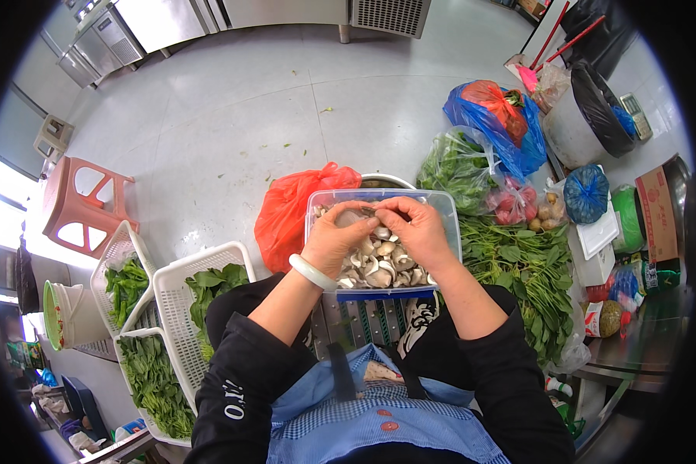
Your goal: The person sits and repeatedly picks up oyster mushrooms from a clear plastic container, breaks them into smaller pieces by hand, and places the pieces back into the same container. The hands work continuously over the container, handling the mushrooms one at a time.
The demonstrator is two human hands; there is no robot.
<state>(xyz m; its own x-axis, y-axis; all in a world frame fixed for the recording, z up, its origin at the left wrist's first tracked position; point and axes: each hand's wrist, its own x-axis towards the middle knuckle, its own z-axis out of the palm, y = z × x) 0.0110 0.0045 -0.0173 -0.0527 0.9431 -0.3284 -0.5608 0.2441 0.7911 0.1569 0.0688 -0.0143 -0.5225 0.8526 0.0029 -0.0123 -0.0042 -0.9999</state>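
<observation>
My left hand (343, 233), with a pale bangle (312, 272) at its wrist, is above a clear plastic box (456, 232) of pale mushroom pieces (384, 265). My right hand (413, 228) meets it over the box, thumbs and fingertips close together. Between the fingers of both hands is a small greyish piece, apparently a mushroom; its outline is partly covered. The box sits in front of my knees, with a blue edge showing below it. Behind it are a red plastic bag (301, 209) and the rim of a round metal container (387, 177).
White plastic baskets (165, 290) with leafy greens and green peppers (126, 288) stand at left, near a pink stool (87, 203). Loose leafy greens (516, 261), bagged vegetables (457, 168) and a lined bin (574, 127) are at right. Steel cabinets (290, 11) line the far side.
</observation>
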